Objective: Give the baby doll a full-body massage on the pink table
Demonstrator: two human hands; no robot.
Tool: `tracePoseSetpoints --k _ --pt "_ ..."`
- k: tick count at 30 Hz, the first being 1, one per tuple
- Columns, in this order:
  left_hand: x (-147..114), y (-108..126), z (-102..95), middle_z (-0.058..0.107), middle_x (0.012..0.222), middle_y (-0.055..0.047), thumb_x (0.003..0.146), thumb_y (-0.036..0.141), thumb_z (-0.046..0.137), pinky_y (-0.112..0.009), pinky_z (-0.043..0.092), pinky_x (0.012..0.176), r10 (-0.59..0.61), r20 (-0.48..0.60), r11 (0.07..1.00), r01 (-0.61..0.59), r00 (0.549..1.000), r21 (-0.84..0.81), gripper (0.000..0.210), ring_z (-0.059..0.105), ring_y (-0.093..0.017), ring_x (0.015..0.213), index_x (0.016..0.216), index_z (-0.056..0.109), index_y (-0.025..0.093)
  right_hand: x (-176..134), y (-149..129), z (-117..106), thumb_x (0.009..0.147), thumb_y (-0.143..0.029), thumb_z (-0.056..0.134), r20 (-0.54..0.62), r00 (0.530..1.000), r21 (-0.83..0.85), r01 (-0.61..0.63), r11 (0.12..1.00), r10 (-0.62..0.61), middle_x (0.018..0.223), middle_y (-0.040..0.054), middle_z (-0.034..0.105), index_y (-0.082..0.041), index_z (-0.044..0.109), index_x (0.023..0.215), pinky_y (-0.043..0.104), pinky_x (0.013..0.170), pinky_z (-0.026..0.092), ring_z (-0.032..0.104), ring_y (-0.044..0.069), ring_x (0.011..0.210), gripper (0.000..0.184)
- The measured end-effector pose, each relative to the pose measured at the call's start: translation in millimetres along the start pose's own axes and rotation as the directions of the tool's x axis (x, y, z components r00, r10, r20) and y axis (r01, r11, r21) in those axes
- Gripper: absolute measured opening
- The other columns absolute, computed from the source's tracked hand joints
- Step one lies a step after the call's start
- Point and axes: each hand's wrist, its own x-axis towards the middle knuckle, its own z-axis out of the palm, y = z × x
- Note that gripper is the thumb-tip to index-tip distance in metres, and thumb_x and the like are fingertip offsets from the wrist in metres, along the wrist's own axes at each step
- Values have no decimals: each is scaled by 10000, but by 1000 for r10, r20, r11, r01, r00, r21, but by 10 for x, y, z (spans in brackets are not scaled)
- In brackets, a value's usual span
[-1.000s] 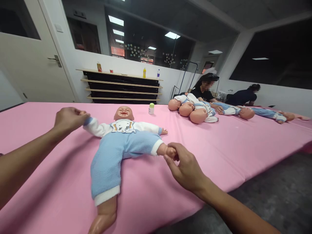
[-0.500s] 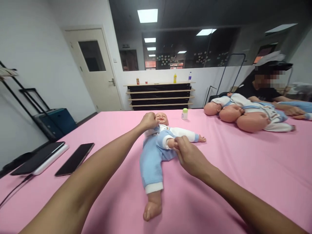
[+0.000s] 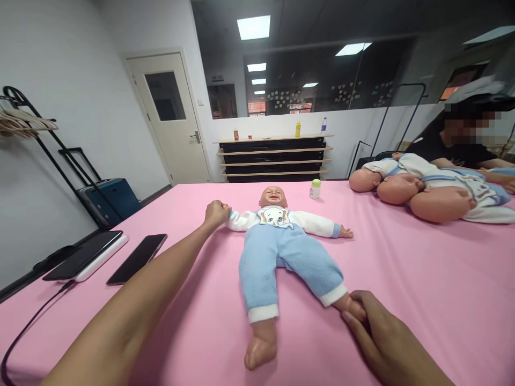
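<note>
1. On a pink-covered desk, lying face up with arms outspread: a baby doll in white top and blue trousers.
2. Wrapped in the curled fingers of the left hand: one of the doll's own hands.
3. Pinched between thumb and fingers of the right hand: one bare foot.
4. Near its head: a green-capped bottle.
5. To the right, bunched together: three more dolls, beside a person in black.

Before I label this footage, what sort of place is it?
Perhaps an infant-care training room: a clothed baby doll lies on a pink-covered table, more dolls further right.
</note>
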Motion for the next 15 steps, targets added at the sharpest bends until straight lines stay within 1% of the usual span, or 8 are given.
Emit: tracePoseSetpoints --k 2,4,6,8,10,12,13,15 --pt "74 75 -28 636 784 -98 730 277 592 -229 366 649 23 -3 1000 -23 1000 -1 157 570 -149 766 680 557 133 53 -17 -89 967 -429 398 -49 999 -8 23 1000 -23 861 53 603 -215 512 1051 239 529 461 596 147 654 256" --pt "155 219 -48 642 821 -105 739 288 587 -231 360 659 64 -8 998 -64 998 -5 166 563 -141 769 699 569 128 152 -77 -272 957 -422 424 -159 984 -42 73 996 -79 894 61 598 -205 514 1096 232 549 461 585 138 668 273" --pt "202 444 -23 645 845 -109 751 315 595 -236 357 678 124 -8 992 -124 992 -19 192 554 -135 779 725 584 125 309 -200 -476 947 -406 450 -280 946 -98 143 985 -165 940 70 591 -192 524 1118 223 580 449 573 130 709 284" --pt "173 738 72 647 859 -113 749 341 620 -244 359 701 210 0 977 -210 978 -33 215 553 -138 799 756 604 126 525 -382 -610 945 -369 456 -343 903 -147 221 964 -259 970 77 578 -177 537 1105 223 635 437 557 130 773 262" --pt "61 1060 235 648 861 -122 717 343 660 -257 363 714 331 45 943 -330 942 -29 220 562 -157 819 769 623 132 783 -592 -610 949 -307 440 -309 891 -175 291 941 -333 953 78 560 -159 543 1060 232 692 419 532 135 816 212" --pt "-95 1336 423 647 845 -131 670 305 696 -272 364 719 454 140 890 -454 880 -29 185 576 -178 833 739 641 142 1041 -788 -477 950 -230 410 -184 916 -211 317 925 -356 893 69 530 -144 540 958 228 665 364 490 128 776 156" --pt "-166 1434 503 647 842 -132 658 277 700 -273 365 724 494 182 868 -495 850 -44 152 583 -179 846 720 649 148 1153 -869 -383 946 -194 399 -121 928 -230 320 919 -353 869 64 512 -137 533 929 225 638 327 465 120 738 147" --pt "-258 1520 591 651 833 -130 633 244 709 -269 368 721 511 223 858 -510 830 -65 118 591 -176 848 691 658 155 1313 -985 -201 945 -151 379 -65 935 -258 322 911 -349 854 63 488 -126 517 917 225 616 278 438 115 713 143"
